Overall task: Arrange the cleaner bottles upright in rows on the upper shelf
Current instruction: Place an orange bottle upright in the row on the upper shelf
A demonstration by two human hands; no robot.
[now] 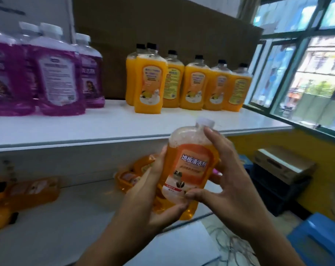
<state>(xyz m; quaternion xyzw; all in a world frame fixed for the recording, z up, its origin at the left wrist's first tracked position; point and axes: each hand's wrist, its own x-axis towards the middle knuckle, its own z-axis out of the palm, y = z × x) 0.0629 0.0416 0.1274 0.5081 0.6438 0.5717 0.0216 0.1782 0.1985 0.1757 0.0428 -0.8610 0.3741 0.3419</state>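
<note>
I hold the orange bottle in both hands, tilted a little, below the edge of the upper shelf. My left hand wraps its lower side and base; my right hand pinches it, thumb low on the label, a fingertip at the shoulder. Nearly full, it should be heavy, and the smooth plastic could slip, so I'd carry it by the waist. Behind my grip, more orange bottles lie on the lower shelf. Beyond and above stand yellow bottles, purple bottles further left.
</note>
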